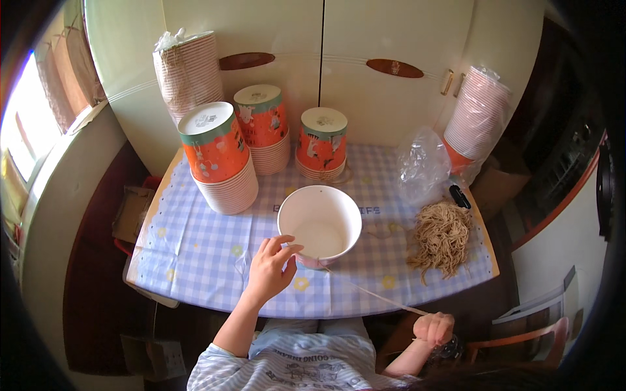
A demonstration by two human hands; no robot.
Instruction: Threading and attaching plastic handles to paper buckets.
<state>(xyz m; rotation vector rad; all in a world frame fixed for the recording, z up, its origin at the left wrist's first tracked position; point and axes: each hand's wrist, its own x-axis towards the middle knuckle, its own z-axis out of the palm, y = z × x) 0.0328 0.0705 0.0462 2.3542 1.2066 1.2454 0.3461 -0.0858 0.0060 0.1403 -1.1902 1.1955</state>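
Near the middle of the blue-and-white checked tablecloth (pixel 202 260): a round, white-walled paper bucket (pixel 326 218). Stands roughly upright, mouth open to the camera. At the near side, a thin, pale beige string (pixel 385 300); stretches out past the table edge to the right hand (pixel 433 329), clenched around it, fingers curled in tight. At the near-left rim, the left hand (pixel 268 268), fingers loosely bent; cannot tell whether pinching anything (too little detail at the tips).

Looks partway through: string at the near side, tied or threaded (cannot tell which), but none visible at the far inner wall, marked with a small dark dot, perhaps a hole. In reserve at the right, a tangled heap of beige strings (pixel 443 238), close to a small black object (pixel 460 197) and a crumpled clear plastic bag (pixel 420 166).

Farther back, upside down, three stacks of orange-and-green printed paper buckets (pixel 216 156). By the base of the rightmost, a small loop of string (pixel 347 176), so possibly finished there. Behind, a tall plastic-wrapped stack on the left (pixel 189 78) and another on the right (pixel 479 117), seemingly left to do.
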